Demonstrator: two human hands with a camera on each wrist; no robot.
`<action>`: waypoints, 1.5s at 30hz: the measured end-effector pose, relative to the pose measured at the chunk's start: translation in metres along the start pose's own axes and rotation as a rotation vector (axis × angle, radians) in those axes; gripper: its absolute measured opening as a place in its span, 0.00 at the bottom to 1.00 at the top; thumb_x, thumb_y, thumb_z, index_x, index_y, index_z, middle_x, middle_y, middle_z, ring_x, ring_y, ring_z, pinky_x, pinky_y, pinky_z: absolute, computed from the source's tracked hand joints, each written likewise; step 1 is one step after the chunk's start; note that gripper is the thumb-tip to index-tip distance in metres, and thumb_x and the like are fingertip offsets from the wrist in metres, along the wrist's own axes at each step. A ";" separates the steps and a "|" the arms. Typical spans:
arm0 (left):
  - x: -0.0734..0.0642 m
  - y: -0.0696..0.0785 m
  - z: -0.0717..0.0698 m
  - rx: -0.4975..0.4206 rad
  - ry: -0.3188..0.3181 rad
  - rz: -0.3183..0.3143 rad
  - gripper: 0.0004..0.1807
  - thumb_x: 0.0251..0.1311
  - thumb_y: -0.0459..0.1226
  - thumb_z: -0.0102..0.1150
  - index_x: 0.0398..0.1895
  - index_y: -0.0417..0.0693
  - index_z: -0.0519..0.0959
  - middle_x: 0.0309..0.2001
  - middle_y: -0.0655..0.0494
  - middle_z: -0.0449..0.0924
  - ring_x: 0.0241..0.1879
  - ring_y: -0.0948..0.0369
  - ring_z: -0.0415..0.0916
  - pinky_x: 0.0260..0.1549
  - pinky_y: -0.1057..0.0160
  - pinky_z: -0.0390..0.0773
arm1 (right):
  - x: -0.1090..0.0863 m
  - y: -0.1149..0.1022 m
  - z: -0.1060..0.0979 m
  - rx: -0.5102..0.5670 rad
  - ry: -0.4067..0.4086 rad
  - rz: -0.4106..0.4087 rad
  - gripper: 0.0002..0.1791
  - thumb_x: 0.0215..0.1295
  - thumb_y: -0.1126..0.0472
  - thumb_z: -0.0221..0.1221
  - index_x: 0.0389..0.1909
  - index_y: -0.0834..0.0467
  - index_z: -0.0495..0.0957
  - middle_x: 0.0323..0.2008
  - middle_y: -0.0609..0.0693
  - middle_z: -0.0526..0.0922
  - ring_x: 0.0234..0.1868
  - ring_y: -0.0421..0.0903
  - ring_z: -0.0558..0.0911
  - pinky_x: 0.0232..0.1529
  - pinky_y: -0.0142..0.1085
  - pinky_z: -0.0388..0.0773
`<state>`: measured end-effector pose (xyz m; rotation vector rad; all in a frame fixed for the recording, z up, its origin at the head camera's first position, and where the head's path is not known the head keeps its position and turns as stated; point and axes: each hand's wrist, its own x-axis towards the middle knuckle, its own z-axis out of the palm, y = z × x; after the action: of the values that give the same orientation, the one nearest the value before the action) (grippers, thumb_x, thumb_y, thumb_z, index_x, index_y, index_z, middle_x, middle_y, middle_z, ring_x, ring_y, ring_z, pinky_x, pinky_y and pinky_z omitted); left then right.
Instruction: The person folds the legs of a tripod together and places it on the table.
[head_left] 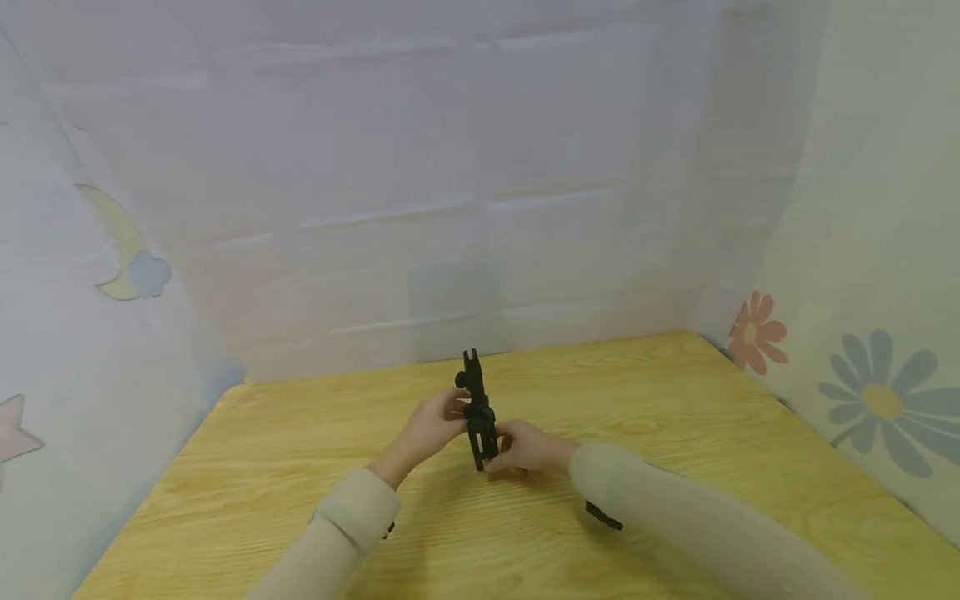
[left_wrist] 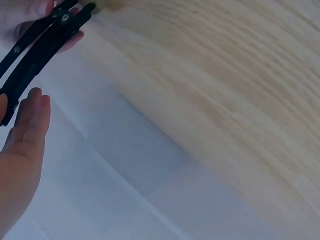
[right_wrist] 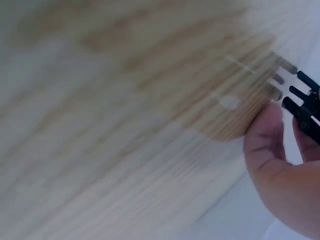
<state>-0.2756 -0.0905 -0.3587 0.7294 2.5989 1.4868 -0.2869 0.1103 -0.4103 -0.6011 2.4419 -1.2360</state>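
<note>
In the head view a slim black jointed stand (head_left: 477,408) with a round side knob (head_left: 461,379) stands steeply tilted over the table. My left hand (head_left: 435,425) holds its middle from the left, below the knob. Low on the other side, my right hand (head_left: 531,448) grips the slotted lower end between thumb and fingers. The left wrist view shows the stand's long parallel bars (left_wrist: 37,52) crossing between both hands. Several narrow prongs (right_wrist: 296,95) stick out past the right hand's fingers (right_wrist: 265,125) in the right wrist view, close over the wood.
The wood-grain table (head_left: 637,400) is bounded by a pale creased sheet (head_left: 375,167) behind it. Sheets with a moon (head_left: 112,229) and flowers (head_left: 881,400) flank the left and right sides. A black strap piece (head_left: 603,515) shows under the right sleeve.
</note>
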 end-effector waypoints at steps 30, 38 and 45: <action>-0.032 -0.029 -0.018 -0.217 -0.012 -0.303 0.15 0.62 0.32 0.63 0.49 0.30 0.80 0.41 0.38 0.84 0.41 0.51 0.84 0.47 0.47 0.79 | -0.036 0.005 -0.055 -0.266 0.217 0.045 0.27 0.50 0.65 0.73 0.52 0.67 0.79 0.50 0.59 0.81 0.52 0.57 0.77 0.50 0.49 0.77; -0.029 -0.032 0.001 -0.056 0.012 -0.340 0.13 0.61 0.31 0.64 0.46 0.29 0.81 0.37 0.48 0.82 0.37 0.54 0.79 0.41 0.53 0.79 | -0.038 0.016 -0.056 -0.234 0.238 0.064 0.28 0.46 0.67 0.75 0.50 0.67 0.79 0.52 0.62 0.80 0.55 0.62 0.76 0.54 0.52 0.74; -0.028 -0.029 0.007 0.026 0.004 -0.322 0.16 0.60 0.29 0.64 0.49 0.26 0.79 0.46 0.40 0.81 0.41 0.54 0.78 0.43 0.55 0.80 | -0.039 0.024 -0.055 -0.252 0.246 0.049 0.27 0.42 0.67 0.76 0.47 0.66 0.80 0.48 0.59 0.81 0.51 0.58 0.78 0.52 0.51 0.76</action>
<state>-0.2598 -0.1087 -0.3912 0.2886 2.5871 1.3608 -0.2848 0.1801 -0.3947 -0.4737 2.8276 -1.0446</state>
